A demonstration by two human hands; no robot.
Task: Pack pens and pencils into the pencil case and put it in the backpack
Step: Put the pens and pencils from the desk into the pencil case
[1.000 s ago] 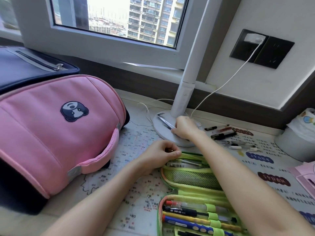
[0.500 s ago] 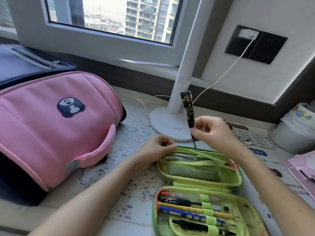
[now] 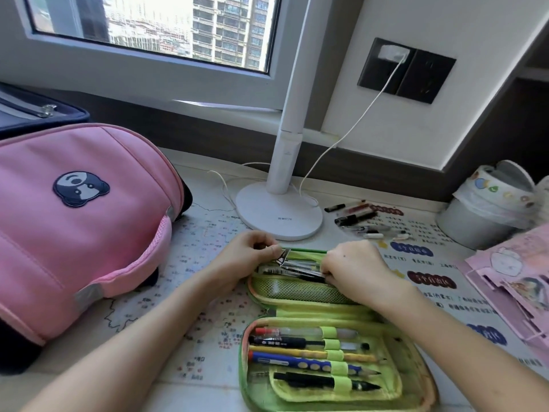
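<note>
A green pencil case (image 3: 413, 382) lies open on the desk, several pens and pencils strapped under elastic loops in its near half. My left hand (image 3: 243, 257) pinches the far half's upper edge at the left. My right hand (image 3: 353, 272) presses a flat black ruler-like piece (image 3: 294, 270) into the pocket above the mesh (image 3: 297, 289). A pink backpack (image 3: 74, 218) lies on its side at the left, closed. Several loose pens (image 3: 356, 217) lie on the desk right of the lamp base.
A white lamp base (image 3: 279, 215) and its pole stand just behind the case, with a white cable running to a wall socket (image 3: 407, 71). A lined bin (image 3: 487, 209) sits at the right, pink paper items (image 3: 511, 281) near it, and a navy bag (image 3: 35, 114) behind the backpack.
My right hand picked the black piece off the lamp base, lifted it upright, then lowered it flat into the case's far pocket. My left hand stayed on the case's edge.
</note>
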